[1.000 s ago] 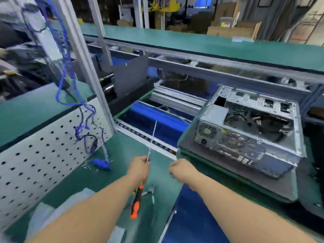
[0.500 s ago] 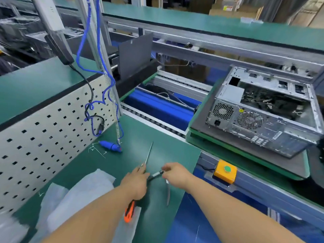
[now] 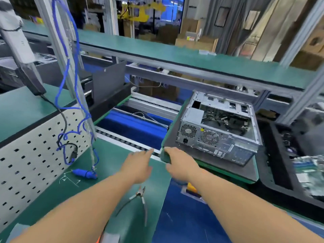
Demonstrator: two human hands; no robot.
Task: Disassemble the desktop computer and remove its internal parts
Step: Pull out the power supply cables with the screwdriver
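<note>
An open grey desktop computer case [image 3: 217, 127] lies on its side on a dark pallet with a green rim [image 3: 228, 174], cables showing inside. My left hand [image 3: 138, 165] is stretched forward over the green mat, fingers straight, holding nothing. My right hand [image 3: 178, 163] reaches to the near left corner of the pallet, fingers extended at its edge. A pair of pliers [image 3: 138, 199] lies on the mat under my forearms.
A white pegboard [image 3: 26, 163] with blue and black cables stands at left. A blue tool [image 3: 84, 173] lies on the green mat [image 3: 108, 163]. A roller conveyor [image 3: 136, 127] runs behind. A tray with circuit boards [image 3: 305, 169] sits at right.
Both hands let go of the screwdriver and pliers and moved forward toward the pallet. The pliers now lie on the mat. The camera tilted up.
</note>
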